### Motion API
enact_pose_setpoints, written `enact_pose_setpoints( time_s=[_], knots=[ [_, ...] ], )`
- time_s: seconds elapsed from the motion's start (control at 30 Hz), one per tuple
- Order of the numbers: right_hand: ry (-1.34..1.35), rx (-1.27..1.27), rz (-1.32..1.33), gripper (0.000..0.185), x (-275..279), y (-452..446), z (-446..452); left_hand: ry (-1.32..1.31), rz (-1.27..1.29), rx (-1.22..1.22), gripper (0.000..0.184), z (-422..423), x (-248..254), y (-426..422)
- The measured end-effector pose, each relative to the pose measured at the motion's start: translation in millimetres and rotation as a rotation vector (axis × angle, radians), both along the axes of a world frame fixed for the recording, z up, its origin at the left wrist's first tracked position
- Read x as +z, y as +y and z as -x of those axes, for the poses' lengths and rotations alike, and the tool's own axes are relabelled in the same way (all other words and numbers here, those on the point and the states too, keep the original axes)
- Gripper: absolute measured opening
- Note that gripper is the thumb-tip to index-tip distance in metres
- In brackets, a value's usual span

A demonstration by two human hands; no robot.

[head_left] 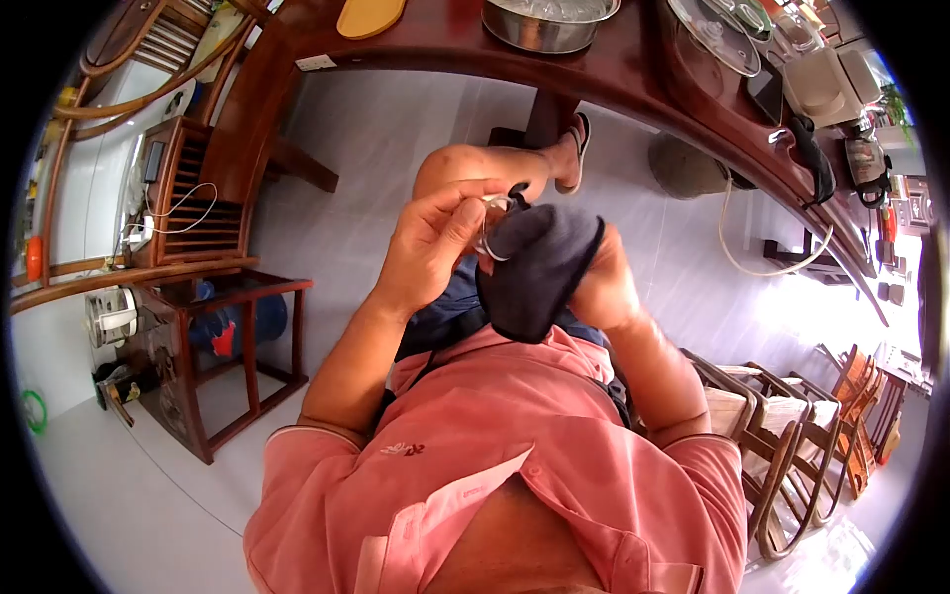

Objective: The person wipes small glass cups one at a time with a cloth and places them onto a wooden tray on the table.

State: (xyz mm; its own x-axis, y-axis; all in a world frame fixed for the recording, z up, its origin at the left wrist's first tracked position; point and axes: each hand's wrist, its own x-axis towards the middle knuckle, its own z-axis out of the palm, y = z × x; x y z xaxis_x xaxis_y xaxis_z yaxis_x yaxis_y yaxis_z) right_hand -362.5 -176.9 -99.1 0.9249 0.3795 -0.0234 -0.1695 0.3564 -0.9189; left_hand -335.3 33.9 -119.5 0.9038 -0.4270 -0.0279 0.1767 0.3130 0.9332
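A dark grey cloth piece with black edging (pixel 539 267), like a small pouch or cover, hangs in front of my lap. My right hand (pixel 609 287) grips its right edge, with the fingers partly hidden behind the fabric. At its upper left, my left hand (pixel 435 243) pinches a small white piece with a thin, shiny loop (pixel 492 203) between thumb and fingers. The loop lies against the cloth, beside a short black tab. I cannot tell what kind of thing the white piece is, or whether it is fastened to the cloth.
A dark wooden table (pixel 435 54) runs ahead, carrying a metal basin (pixel 544 35), a yellow board (pixel 370 16) and a glass lid (pixel 714 35). Beneath it stands a grey bucket (pixel 688 166). A wooden stand (pixel 247 371) is at left; folding chairs (pixel 782 436) are at right.
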Motion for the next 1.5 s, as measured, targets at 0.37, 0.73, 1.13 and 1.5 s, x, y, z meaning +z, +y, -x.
enact_pose_setpoints(
  time_s=[0.37,0.73,1.13,1.5],
  knots=[
    [-0.141,-0.292,0.566,0.028,-9.0,0.7,-3.8,0.169,0.354,0.118,0.037,-0.4,5.9,-1.2],
    [-0.589,-0.455,0.457,0.036,-20.1,30.6,-1.2,0.091,0.306,0.2,0.019,14.1,15.6,-32.1],
    [-0.962,-0.453,0.84,0.033,-17.6,20.1,-5.2,-0.219,0.087,0.158,0.012,20.4,5.4,-27.3],
    [0.122,-0.272,0.109,0.029,-12.0,13.9,-0.8,-0.769,-0.299,0.262,0.015,18.9,7.0,-31.2]
  ],
)
